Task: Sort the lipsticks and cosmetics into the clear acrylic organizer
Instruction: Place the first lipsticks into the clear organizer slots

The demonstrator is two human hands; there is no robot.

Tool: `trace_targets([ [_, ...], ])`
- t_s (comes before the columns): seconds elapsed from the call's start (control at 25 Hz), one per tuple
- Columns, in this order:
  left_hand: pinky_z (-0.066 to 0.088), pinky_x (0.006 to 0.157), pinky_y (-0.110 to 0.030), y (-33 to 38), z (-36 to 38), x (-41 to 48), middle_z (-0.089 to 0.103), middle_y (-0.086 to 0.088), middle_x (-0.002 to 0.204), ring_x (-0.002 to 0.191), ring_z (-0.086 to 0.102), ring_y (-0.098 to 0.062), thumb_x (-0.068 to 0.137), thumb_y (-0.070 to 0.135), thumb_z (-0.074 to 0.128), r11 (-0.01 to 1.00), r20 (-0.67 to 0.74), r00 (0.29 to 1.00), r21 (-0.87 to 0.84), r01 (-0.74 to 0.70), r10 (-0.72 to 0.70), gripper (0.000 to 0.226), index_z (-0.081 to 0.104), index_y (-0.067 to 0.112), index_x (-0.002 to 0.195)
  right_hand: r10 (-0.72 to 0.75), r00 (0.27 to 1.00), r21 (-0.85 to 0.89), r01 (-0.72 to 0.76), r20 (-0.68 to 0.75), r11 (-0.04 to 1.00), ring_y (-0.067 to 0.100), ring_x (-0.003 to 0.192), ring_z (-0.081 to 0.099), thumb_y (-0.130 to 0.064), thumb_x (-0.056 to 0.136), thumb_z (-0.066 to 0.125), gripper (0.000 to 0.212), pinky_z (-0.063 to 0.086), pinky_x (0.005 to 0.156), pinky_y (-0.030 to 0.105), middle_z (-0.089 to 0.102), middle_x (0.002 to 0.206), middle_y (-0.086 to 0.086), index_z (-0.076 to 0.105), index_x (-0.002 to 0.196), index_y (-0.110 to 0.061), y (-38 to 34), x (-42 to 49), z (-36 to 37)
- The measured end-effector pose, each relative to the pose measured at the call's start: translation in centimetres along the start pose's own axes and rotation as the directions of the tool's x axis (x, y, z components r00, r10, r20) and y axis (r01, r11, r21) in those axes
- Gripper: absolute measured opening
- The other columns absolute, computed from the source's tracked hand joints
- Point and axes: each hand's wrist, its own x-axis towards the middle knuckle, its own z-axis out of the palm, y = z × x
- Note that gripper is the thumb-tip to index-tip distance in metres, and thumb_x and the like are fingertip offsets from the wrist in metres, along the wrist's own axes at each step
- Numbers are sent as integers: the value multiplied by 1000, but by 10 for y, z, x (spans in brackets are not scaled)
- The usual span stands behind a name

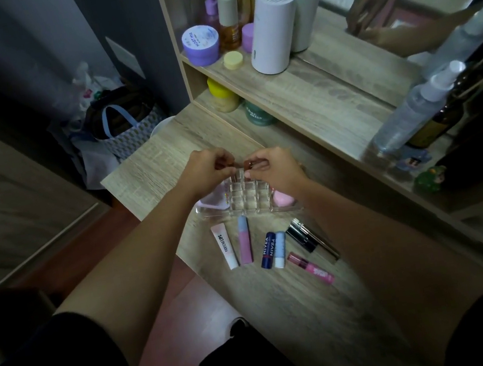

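I see both hands above the clear organizer (247, 196): left hand (211, 168) and right hand (275, 166) each pinch a small brownish item (249, 164); what exactly each grip holds, I cannot tell.

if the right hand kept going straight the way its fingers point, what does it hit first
The right hand points left, toward the left hand, above the back of the clear organizer. It would probably meet the left hand's fingertips first, though depth is unclear.

White cylinder (272, 27) & purple jar (201, 45) on shelf (306, 84), patterned bag (127, 128) on floor left
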Motion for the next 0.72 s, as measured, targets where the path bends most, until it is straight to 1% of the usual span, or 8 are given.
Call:
trace_targets([
  [0.08, 48, 79, -24, 1, 0, 2, 74, -12, 97, 89, 67, -21, 79, 17, 73, 1000, 24, 1000, 21, 0, 0, 25, 69, 8, 101, 22, 1000, 17, -22, -1, 1000, 7, 84, 68, -10, 75, 76, 34, 56, 83, 25, 74, 100, 5, 67, 108, -11, 1, 0, 1],
  [0.12, 47, 78, -23, 1, 1, 3, 73, -12, 97, 89, 66, -20, 80, 16, 72, 1000, 32, 999, 29, 2, -3, 24, 68, 8, 102, 29, 1000, 13, -29, -1, 1000, 10, 87, 68, -11, 75, 76, 35, 55, 86, 28, 74, 101, 5, 67, 108, -11, 2, 0, 2],
  [0.2, 45, 77, -21, 3, 2, 5, 73, -13, 98, 87, 65, -18, 81, 14, 70, 999, 41, 999, 42, 0, -1, 22, 68, 8, 101, 29, 1000, 11, -29, 5, 1000, 11, 88, 68, -11, 75, 76, 35, 54, 82, 24, 74, 101, 5, 67, 109, -11, 1, 0, 1],
  [0.28, 44, 77, -20, 4, 2, 5, 73, -14, 98, 88, 66, -18, 81, 12, 70, 999, 46, 999, 44, -9, 7, 22, 67, 6, 102, 29, 999, 18, -29, 13, 999, 9, 86, 68, -10, 74, 76, 35, 50, 74, 14, 74, 100, 5, 67, 108, -10, 1, 1, 0],
  [0.4, 44, 78, -19, 4, 2, 5, 73, -15, 98, 90, 66, -19, 81, 12, 70, 999, 48, 999, 39, -12, 10, 23, 67, 6, 103, 33, 999, -17, -33, 19, 999, -7, 72, 61, -10, 74, 76, 35, 41, 57, -1, 74, 98, 1, 67, 108, -12, 2, 1, -1],
  [0.52, 42, 75, -19, 3, 2, 4, 73, -15, 97, 84, 63, -14, 81, 12, 70, 998, 41, 999, 60, -19, 16, 22, 67, 6, 102, 33, 999, -45, -32, 23, 999, -15, 69, 54, -12, 74, 76, 36, 40, 52, -2, 73, 98, 0, 66, 109, -12, 5, 4, -1],
  [0.64, 43, 75, -20, 4, 3, 5, 73, -15, 99, 82, 62, -13, 81, 12, 70, 998, 55, 998, 55, -20, 17, 23, 66, 5, 102, 1, 999, -64, 2, 43, 998, -12, 71, 55, -8, 73, 75, 37, 41, 53, -7, 73, 99, 3, 65, 109, -11, 8, 5, -1],
  [0.72, 48, 77, -23, 4, 4, 4, 72, -15, 102, 86, 67, -18, 80, 12, 70, 997, 73, 997, 69, -19, 14, 25, 65, 5, 104, -7, 999, -74, 11, 47, 997, -6, 73, 58, -7, 73, 75, 38, 45, 56, -1, 72, 101, 4, 64, 110, -11, 9, 5, -2],
])
